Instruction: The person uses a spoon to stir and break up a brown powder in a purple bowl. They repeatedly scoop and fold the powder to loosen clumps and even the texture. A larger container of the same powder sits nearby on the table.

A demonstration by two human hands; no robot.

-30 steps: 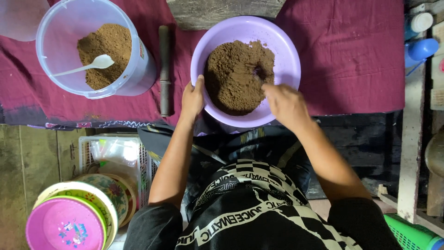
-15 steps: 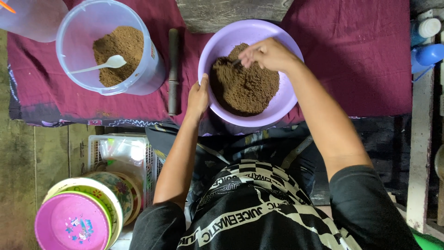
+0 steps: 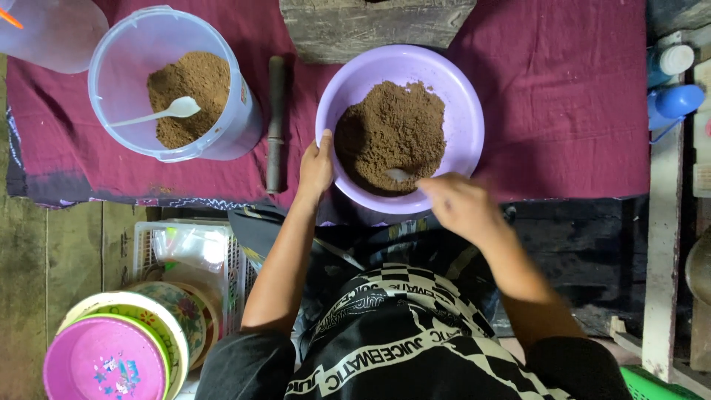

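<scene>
Left hand (image 3: 316, 164) grips the near-left rim of the lilac bowl (image 3: 452, 89), fingers closed over the edge, thumb on the outside. Right hand (image 3: 463, 207) sits at the bowl's near rim, blurred w/ motion; fingers curled together around the handle of a spoon (image 3: 400, 175) whose pale tip pokes into the brown powder (image 3: 392, 130). Exact grip on the handle can't be told, too smeared.

Bowl rests on a maroon cloth (image 3: 563, 104) spread over the table, approx centre of view, directly in front of the person. Powder is heaped in the middle & toward the far side, w/ a dip on the near-left where the bowl wall shows.

Left of the bowl, lying on the cloth: a dark wooden stick (image 3: 275, 122), lengthwise away from the person, just beside the left hand but not touching. Further left, a clear plastic tub (image 3: 118, 70) w/ more of the same brown powder and a white spoon (image 3: 159, 112) resting in it. Weathered wooden block (image 3: 378, 26) at the far edge, just beyond the bowl.

Lower left, below the table edge: stack of coloured plastic bowls (image 3: 104, 355), pink one on top, next to a white plastic basket (image 3: 152, 237). Right edge: blue bottles (image 3: 678, 100) on a shelf, well apart from the work.
</scene>
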